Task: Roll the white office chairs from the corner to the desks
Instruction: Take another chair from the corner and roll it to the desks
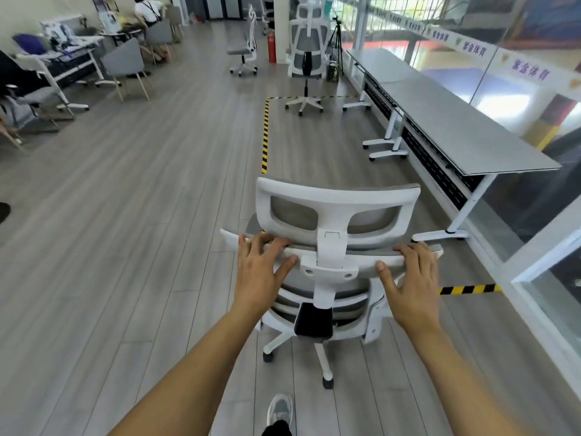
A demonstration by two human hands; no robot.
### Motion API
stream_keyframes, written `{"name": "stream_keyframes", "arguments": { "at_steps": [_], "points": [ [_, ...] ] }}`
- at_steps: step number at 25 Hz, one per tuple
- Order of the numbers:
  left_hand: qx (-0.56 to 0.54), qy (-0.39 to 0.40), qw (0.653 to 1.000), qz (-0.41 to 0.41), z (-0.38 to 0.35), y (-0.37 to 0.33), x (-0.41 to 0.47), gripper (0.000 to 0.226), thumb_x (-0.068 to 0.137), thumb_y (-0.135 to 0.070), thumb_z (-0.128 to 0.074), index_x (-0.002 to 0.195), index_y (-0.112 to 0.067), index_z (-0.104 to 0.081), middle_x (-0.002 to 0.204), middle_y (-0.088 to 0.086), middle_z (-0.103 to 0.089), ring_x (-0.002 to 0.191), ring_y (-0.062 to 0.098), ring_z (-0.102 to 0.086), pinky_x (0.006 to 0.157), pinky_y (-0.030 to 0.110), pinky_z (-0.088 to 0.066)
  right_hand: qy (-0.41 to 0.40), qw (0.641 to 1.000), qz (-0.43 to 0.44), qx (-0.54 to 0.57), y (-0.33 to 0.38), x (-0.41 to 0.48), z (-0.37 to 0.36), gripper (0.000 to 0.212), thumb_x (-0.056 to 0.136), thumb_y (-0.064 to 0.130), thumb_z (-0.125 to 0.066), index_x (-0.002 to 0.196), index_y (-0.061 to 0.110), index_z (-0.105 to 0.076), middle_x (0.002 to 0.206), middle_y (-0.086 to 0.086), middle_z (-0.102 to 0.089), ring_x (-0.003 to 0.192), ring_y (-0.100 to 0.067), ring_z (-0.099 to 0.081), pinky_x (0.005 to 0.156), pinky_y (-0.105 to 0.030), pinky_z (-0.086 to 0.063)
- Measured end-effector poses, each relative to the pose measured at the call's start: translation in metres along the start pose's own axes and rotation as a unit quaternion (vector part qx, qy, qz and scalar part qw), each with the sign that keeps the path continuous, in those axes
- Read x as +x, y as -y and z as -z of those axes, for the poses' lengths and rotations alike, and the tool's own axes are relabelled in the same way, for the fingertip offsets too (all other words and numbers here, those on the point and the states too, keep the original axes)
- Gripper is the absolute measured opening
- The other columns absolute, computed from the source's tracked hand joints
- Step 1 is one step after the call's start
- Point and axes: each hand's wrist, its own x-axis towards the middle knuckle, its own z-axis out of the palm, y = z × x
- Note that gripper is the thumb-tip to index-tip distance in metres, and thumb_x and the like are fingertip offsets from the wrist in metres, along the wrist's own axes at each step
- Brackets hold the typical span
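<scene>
1. Standing on the wooden floor directly ahead of the person, the white office chair is turning its back to the camera, headrest uppermost and wheeled base below, framed between the two forearms.
2. The left hand is gripping the top rail of the backrest left of the central spine, its fingers curling over the far edge and its thumb pressing the near face.
3. The right hand is gripping the same rail right of the spine in the same manner; the two hands are sitting about level, neither plainly nearer the chair.
4. The rail is running left to right across the line of push, so the chair is lying straight ahead of both hands. The tabletop row is lying ahead and to the right, its long axis running away toward the far end of the room.
5. Judging from that, the coming move is calling for a forward push that swings right, with the left hand driving harder.
6. Which way the casters are pointing is hard to tell from this angle.
7. Striped tape is running along the floor beyond the chair; a second white chair is standing near the far end of the tabletops, and a third chair is waiting further left. A shoe is showing at the bottom edge.
</scene>
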Motion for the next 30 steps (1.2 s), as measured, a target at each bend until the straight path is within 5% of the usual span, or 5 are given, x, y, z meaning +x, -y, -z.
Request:
{"name": "stream_keyframes", "arguments": {
  "at_steps": [7, 20, 25, 30],
  "points": [
    [0.001, 0.018, 1.000, -0.020, -0.059, 0.065, 0.258, 0.032, 0.095, -0.052, -0.055, 0.125, -0.038, -0.057, 0.132, 0.000, -0.049, 0.138, 0.029, -0.033, 0.125, 0.052, -0.006, 0.022, 0.999, -0.025, 0.015, -0.027, 0.224, -0.135, 0.049, 0.098, 0.056, -0.055, 0.129, 0.018, -0.053, 0.139, 0.002, -0.041, 0.150, -0.023, -0.025, 0.120, -0.058, -0.027],
    [0.053, 0.033, 0.998, -0.016, -0.208, 0.180, 0.759, 0.044, 0.093, -0.063, -0.042, 0.132, -0.043, -0.047, 0.140, -0.004, -0.045, 0.143, 0.032, -0.029, 0.122, 0.056, -0.019, -0.005, 0.999, -0.018, 0.033, -0.110, 0.674, -0.411, 0.053, 0.094, 0.059, -0.055, 0.126, 0.017, -0.055, 0.141, -0.002, -0.045, 0.150, -0.022, -0.025, 0.124, -0.054, -0.019],
    [0.053, 0.019, 0.998, -0.027, -0.257, 0.217, 0.944, 0.040, 0.096, -0.056, -0.048, 0.131, -0.036, -0.051, 0.134, -0.001, -0.050, 0.135, 0.029, -0.036, 0.124, 0.053, -0.014, 0.022, 0.998, -0.033, 0.050, -0.144, 0.844, -0.503, 0.051, 0.094, 0.058, -0.056, 0.125, 0.018, -0.058, 0.135, 0.003, -0.047, 0.145, -0.022, -0.031, 0.118, -0.054, -0.030],
    [0.024, 0.008, 0.998, -0.057, -0.308, 0.275, 1.145, 0.033, 0.095, -0.054, -0.053, 0.124, -0.037, -0.056, 0.131, -0.006, -0.049, 0.133, 0.024, -0.035, 0.124, 0.050, -0.010, 0.012, 0.998, -0.028, 0.060, -0.170, 1.008, -0.609, 0.048, 0.097, 0.057, -0.050, 0.126, 0.020, -0.058, 0.135, 0.007, -0.046, 0.144, -0.018, -0.029, 0.118, -0.041, -0.030]
  ]
}}
